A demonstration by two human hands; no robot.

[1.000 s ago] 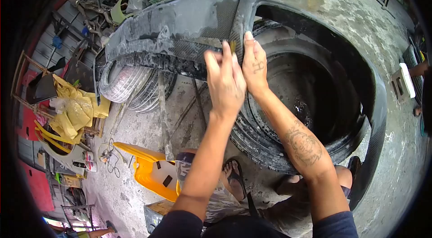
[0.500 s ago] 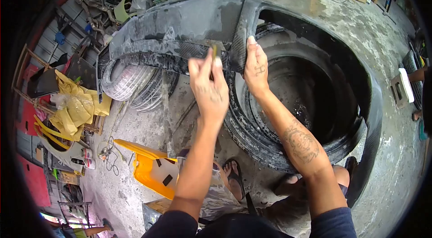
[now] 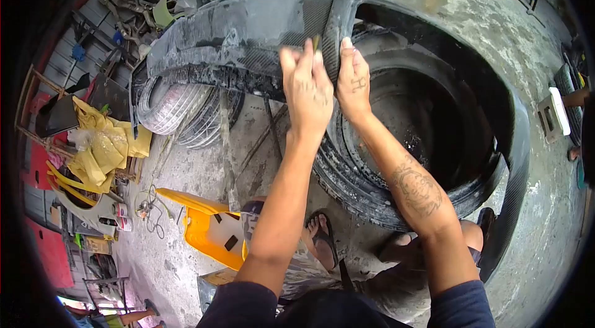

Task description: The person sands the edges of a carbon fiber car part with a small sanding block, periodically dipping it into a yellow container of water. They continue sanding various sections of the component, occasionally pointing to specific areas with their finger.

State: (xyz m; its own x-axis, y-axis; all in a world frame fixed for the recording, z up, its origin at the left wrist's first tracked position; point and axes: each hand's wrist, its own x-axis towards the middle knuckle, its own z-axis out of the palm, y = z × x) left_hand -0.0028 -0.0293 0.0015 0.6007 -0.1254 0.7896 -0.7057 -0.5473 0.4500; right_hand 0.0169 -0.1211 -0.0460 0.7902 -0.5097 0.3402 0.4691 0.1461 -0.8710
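Note:
A large black carbon-fibre car bumper (image 3: 266, 18) lies across tyres in front of me, its surface streaked with grey residue. My left hand (image 3: 308, 98) is closed on a thin yellowish-brown piece (image 3: 316, 43), pinched at the fingertips against the bumper's face. What the piece is made of is too small and blurred to tell. Right beside it, my right hand (image 3: 354, 89) grips the bumper's upright strut, thumb on top and fingers partly hidden. Woven carbon pattern shows around my left fingertips.
Under the bumper's right part lies a big tyre (image 3: 365, 198); more tyres (image 3: 180, 111) sit under its left end. A yellow plastic part (image 3: 201, 235) is on the floor near my legs. Crumpled brown paper (image 3: 102, 142) lies at left, a white stool (image 3: 555, 116) at right.
My left hand has moved up and right along the bumper with the thin piece, closer to the strut. My right hand keeps its grip. The view has shifted slightly.

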